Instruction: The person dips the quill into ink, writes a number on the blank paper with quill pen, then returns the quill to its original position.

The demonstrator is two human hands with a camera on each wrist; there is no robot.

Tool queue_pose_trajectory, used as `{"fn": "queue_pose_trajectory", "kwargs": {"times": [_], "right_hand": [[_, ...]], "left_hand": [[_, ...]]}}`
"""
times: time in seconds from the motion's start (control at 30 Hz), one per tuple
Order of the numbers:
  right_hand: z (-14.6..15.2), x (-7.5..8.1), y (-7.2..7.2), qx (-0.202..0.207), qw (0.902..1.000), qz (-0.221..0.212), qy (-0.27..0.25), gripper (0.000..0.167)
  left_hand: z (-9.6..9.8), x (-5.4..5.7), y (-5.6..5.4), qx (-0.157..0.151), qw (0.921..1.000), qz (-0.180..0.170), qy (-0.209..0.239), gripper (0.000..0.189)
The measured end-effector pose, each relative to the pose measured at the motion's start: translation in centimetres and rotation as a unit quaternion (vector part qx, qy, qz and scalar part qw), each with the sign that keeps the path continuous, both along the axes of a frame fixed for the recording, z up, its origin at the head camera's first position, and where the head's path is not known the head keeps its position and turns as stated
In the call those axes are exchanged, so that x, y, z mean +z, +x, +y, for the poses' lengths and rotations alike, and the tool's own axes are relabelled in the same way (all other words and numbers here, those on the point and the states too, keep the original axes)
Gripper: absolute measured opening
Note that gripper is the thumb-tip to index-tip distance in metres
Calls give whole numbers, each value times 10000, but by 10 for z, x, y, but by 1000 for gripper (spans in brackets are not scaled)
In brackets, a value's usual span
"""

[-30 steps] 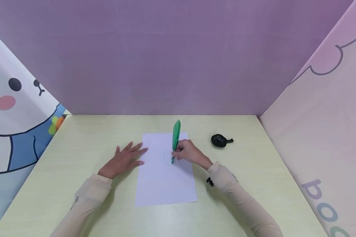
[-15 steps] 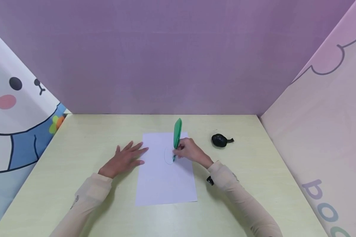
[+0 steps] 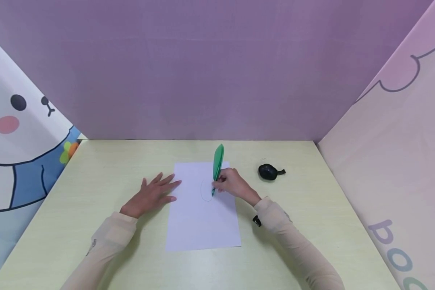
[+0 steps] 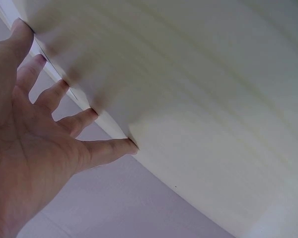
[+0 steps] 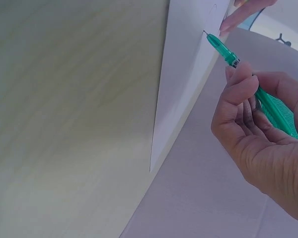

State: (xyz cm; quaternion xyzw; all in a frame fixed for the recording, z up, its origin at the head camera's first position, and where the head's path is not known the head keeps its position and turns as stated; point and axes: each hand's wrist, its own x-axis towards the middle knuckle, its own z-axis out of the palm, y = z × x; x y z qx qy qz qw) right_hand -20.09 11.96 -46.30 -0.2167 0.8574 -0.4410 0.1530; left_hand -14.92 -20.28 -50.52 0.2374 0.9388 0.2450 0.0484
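Note:
A white sheet of paper lies on the table, with a thin curved line drawn on its upper half. My right hand pinches a green pen with a broad leaf- or feather-shaped top, its tip down on the paper at the end of the curve. In the right wrist view the green pen shows its fine point against the sheet. My left hand rests flat with fingers spread, its fingertips on the paper's left edge. The left wrist view shows those straight fingers touching the surface.
A black rounded object with a short strap lies right of the paper on the pale table. A small black item sits by the right sleeve. A purple panel rises behind; printed panels stand at both sides.
My right hand and the pen have moved slightly up and to the right, and the drawn curve has grown a little at its lower right. The left hand has stayed still.

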Motion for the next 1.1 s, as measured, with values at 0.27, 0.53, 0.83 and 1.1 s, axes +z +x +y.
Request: {"fn": "queue_pose_trajectory", "kwargs": {"times": [0.27,0.53,0.83,1.1], "right_hand": [[1,-4,-1,-156,9999,9,-15,9],[2,-3,-4,-205,9996,214,-40,9],[0,-4,-5,-223,9996,168,-91,9],[-1,-6,-5,-234,9994,242,-103,9]], "left_hand": [[0,-3,0,19,10000,-78,48,59],[1,0,-3,-4,10000,-37,8,60],[-1,-1,-1,11,10000,-42,-8,60],[0,0,1,36,9999,-121,36,60]]}}
